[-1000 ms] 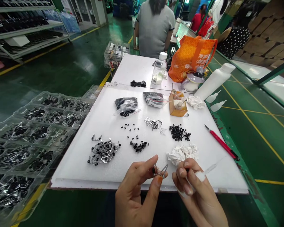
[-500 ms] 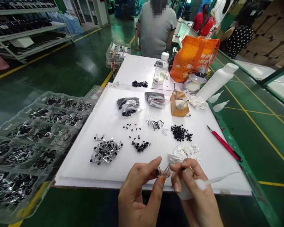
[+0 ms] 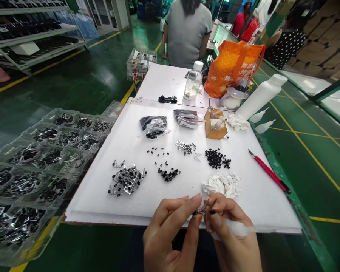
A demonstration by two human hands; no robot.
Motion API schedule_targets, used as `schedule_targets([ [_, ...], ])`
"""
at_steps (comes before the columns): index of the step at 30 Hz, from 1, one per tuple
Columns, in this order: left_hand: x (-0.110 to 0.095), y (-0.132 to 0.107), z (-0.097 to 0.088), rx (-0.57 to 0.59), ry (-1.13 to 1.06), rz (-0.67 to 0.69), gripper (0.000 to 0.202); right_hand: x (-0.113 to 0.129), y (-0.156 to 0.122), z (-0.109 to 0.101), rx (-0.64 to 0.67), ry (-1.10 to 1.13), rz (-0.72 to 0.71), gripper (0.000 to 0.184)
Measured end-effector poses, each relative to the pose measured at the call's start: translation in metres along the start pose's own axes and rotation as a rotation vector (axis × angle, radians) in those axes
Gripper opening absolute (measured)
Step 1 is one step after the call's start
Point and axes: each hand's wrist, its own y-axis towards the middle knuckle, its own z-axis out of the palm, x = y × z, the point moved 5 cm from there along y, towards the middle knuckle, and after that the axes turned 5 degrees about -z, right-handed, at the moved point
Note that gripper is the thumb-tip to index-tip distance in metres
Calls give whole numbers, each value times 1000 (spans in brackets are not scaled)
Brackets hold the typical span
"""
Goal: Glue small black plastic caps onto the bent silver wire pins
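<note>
My left hand [image 3: 174, 230] pinches a small V-shaped metal bracket [image 3: 203, 207] between thumb and fingertips, near the table's front edge. Close against it, my right hand [image 3: 232, 226] grips a small black cap [image 3: 212, 212] at its fingertips. A translucent white dropper bottle [image 3: 239, 228] lies in the same palm, partly hidden by the fingers. Left of the hands is a heap of silver brackets with black ends [image 3: 127, 179]. Loose black caps [image 3: 169, 174] lie beyond the hands, and a denser pile of black caps [image 3: 217, 158] sits farther right.
Crumpled white tissue [image 3: 222, 184] lies just beyond my right hand. A red utility knife [image 3: 269, 172] rests along the right edge. Bagged parts [image 3: 153, 126] and a small wooden box [image 3: 215, 128] stand farther back. Compartment trays [image 3: 49, 166] flank the table's left side.
My hands have come together, with the right fingertips now at the metal bracket. The bracket has turned in my left fingers, and the dropper bottle has tipped with its nozzle less visible.
</note>
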Motion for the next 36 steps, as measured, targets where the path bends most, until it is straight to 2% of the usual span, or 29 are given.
schedule_targets([
  [4,0,-2,-1,-38,54,70,46,-2,-2,-7,39,-150,-66,7],
  [7,0,-1,-1,25,82,137,53,-2,-2,-9,40,-208,-110,7],
  [16,-7,3,-3,137,154,302,60,-1,-1,-6,39,-163,-86,8],
  [25,-11,3,-2,115,183,398,57,-8,-1,-6,-8,-87,-74,12],
  [30,-5,1,0,109,160,296,62,-7,-2,-9,-38,-96,-48,14],
  [36,2,-1,1,8,26,29,52,-9,-9,-10,-61,-151,-85,23],
])
